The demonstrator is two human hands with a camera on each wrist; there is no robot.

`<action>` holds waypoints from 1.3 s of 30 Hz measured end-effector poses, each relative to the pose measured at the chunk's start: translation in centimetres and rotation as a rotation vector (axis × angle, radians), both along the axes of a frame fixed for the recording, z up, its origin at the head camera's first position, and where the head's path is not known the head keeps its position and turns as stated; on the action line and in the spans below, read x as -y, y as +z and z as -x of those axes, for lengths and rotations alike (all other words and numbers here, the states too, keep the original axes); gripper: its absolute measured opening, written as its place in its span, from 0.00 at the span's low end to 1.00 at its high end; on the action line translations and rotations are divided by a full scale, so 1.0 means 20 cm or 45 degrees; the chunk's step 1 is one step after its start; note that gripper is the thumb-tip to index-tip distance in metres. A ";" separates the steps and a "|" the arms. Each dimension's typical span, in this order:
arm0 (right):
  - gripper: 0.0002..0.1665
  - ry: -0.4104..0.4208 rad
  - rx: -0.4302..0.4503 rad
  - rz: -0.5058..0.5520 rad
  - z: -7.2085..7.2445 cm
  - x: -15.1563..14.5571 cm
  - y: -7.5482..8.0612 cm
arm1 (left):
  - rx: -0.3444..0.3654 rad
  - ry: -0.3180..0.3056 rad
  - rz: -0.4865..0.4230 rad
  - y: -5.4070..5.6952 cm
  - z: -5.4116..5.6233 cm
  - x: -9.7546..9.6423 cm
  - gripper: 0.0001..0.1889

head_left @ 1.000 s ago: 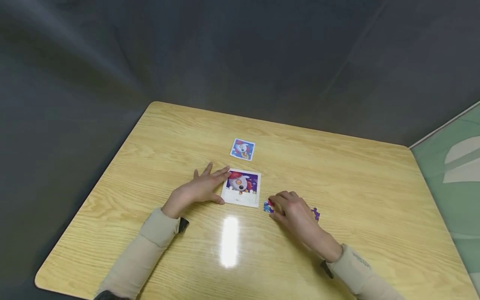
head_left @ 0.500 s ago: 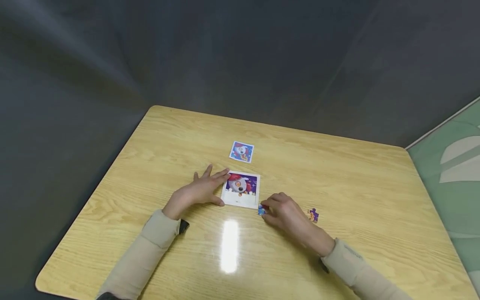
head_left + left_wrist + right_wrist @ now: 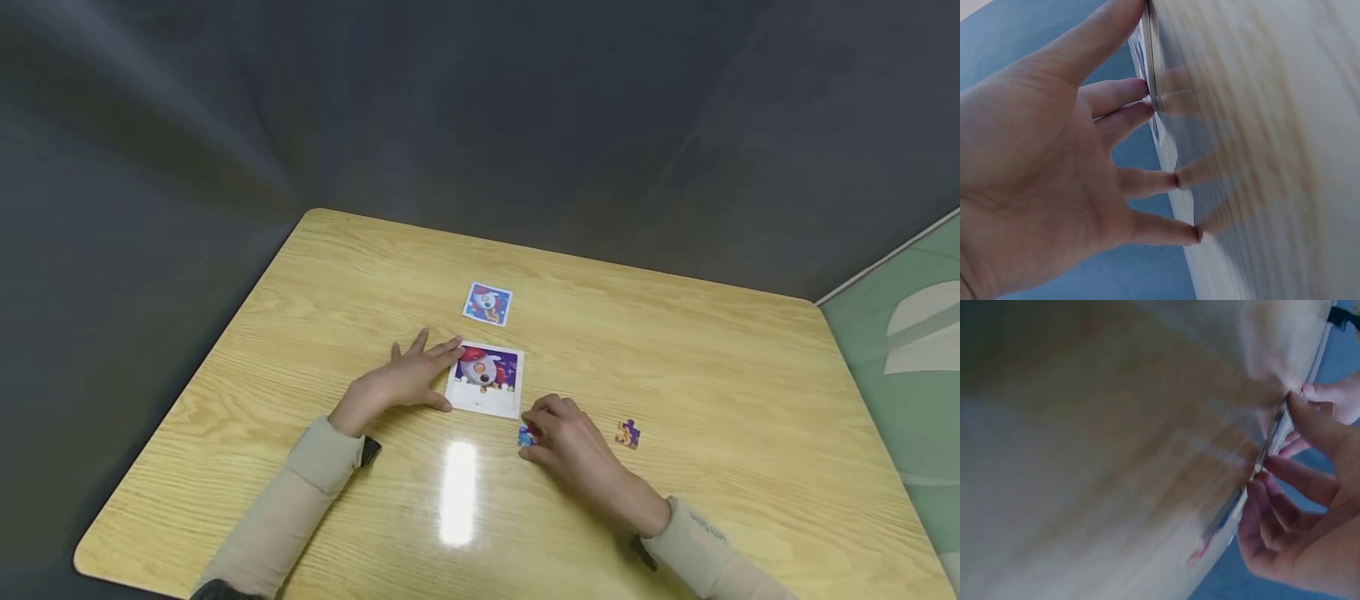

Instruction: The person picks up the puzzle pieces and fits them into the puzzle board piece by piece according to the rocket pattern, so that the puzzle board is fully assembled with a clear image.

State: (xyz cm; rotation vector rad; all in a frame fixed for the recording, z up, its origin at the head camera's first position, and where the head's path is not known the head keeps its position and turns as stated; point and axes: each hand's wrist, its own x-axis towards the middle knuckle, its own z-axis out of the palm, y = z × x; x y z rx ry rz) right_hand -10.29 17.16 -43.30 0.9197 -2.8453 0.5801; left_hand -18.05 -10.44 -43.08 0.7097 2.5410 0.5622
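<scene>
A square jigsaw puzzle tray [image 3: 484, 403] with a white border lies mid-table, its upper part filled with a red, white and purple picture and its lower part white. My left hand [image 3: 405, 383] rests at the tray's left edge, thumb and fingers spread; in the left wrist view the fingertips [image 3: 1169, 180] touch the table and tray edge. Just off the tray's lower right corner, my right hand [image 3: 573, 446] pinches a blue and red puzzle piece [image 3: 526, 436] between thumb and fingers, low over the table. The fingers cover part of this piece.
Behind the tray lies a small picture card [image 3: 487, 304] with a similar design. A purple and orange puzzle piece [image 3: 628, 434] lies right of my right hand. A dark curtain [image 3: 525, 125] hangs beyond the wooden table [image 3: 712, 375].
My right hand has shifted left with the puzzle piece, then slightly nearer to me, uncovering the purple and orange piece. My left hand stays at the tray.
</scene>
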 end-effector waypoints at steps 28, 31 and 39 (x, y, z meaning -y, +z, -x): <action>0.22 0.226 0.016 0.163 0.04 0.11 0.04 | -0.003 0.005 -0.006 0.02 -0.02 0.04 0.48; 0.20 0.216 -0.033 0.205 0.13 0.21 0.08 | -0.022 0.009 -0.007 0.02 -0.02 0.03 0.48; 0.11 0.242 0.091 0.130 0.28 0.37 0.02 | 0.003 -0.012 -0.035 0.05 -0.03 0.00 0.47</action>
